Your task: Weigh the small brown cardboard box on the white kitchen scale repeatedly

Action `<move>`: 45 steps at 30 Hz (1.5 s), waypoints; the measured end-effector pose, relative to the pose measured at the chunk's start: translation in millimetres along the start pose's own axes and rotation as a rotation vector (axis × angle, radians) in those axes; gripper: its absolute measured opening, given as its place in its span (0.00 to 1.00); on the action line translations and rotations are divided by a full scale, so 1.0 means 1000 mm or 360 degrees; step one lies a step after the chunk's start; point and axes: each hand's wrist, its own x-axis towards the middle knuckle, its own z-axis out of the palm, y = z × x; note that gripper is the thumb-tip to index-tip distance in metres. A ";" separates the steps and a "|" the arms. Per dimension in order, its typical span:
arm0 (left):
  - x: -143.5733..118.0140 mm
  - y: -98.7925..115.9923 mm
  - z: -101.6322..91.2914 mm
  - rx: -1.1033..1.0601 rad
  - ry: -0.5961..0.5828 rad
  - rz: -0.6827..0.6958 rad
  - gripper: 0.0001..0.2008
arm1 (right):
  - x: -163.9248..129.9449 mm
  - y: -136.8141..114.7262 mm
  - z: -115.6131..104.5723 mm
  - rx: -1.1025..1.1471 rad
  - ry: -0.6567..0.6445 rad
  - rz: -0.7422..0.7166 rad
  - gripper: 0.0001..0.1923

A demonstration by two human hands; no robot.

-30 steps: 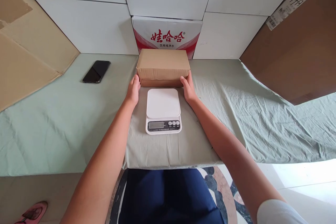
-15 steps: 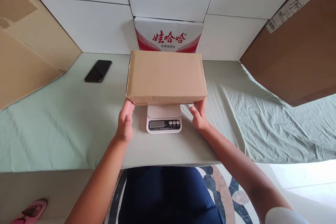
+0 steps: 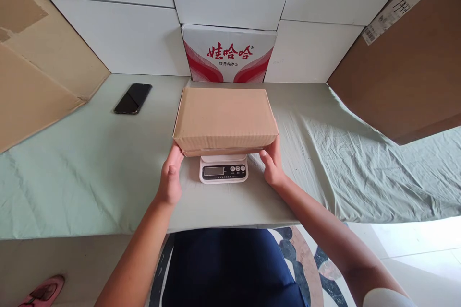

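Between my two hands is a plain brown cardboard box (image 3: 226,114), lying flat over a small white kitchen scale (image 3: 224,178). My left hand (image 3: 170,175) grips the box at its near left corner, thumb toward me. At the near right corner my right hand (image 3: 272,162) holds it, with fingers along the right side. The scale's front, with its grey display and several buttons, shows below the box; its platform is mostly hidden. I cannot tell whether the box rests on the platform or hangs just above it.
A black smartphone (image 3: 133,98) lies on the green cloth (image 3: 86,172) to the left. Behind stands a white and red printed carton (image 3: 229,33) against white panels. Large cardboard sheets (image 3: 399,67) flank the table on both sides. A pink slipper (image 3: 45,291) is on the floor.
The cardboard box has come down and toward me over the scale, in both hands. More of the printed carton behind shows now, and less of the scale's platform.
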 end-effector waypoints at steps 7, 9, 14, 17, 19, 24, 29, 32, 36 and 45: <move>-0.001 0.000 0.001 -0.0008 0.0024 -0.0028 0.45 | 0.002 0.002 -0.001 0.0006 -0.0003 -0.0057 0.41; -0.001 0.000 0.001 -0.0006 0.0020 -0.0023 0.46 | 0.002 0.003 -0.001 0.0006 0.0000 -0.0050 0.41; 0.002 0.002 -0.001 -0.0023 0.0071 0.0023 0.45 | 0.003 0.002 -0.005 0.0010 0.0164 0.0021 0.42; 0.003 0.002 -0.004 -0.0066 0.0127 0.0025 0.42 | 0.006 0.003 -0.010 0.0004 0.0332 0.0054 0.40; 0.004 0.002 -0.006 -0.0067 0.0135 0.0006 0.41 | 0.008 0.005 -0.012 0.0028 0.0389 0.0088 0.38; 0.004 0.001 -0.008 -0.0009 0.0151 0.0005 0.41 | 0.010 0.009 -0.013 0.0029 0.0396 0.0188 0.37; 0.004 0.002 -0.009 -0.0006 0.0159 0.0010 0.41 | 0.009 0.007 -0.014 0.0035 0.0378 0.0203 0.38; 0.004 0.003 -0.008 -0.0056 0.0153 -0.0006 0.41 | 0.009 0.005 -0.013 0.0073 0.0326 0.0212 0.38; 0.004 0.002 -0.006 -0.0131 0.0093 0.0001 0.42 | 0.007 0.002 -0.008 0.0196 0.0180 0.0159 0.38; 0.004 0.000 0.001 -0.0089 0.0017 -0.0037 0.44 | 0.004 -0.013 0.004 0.0156 0.0073 0.0174 0.38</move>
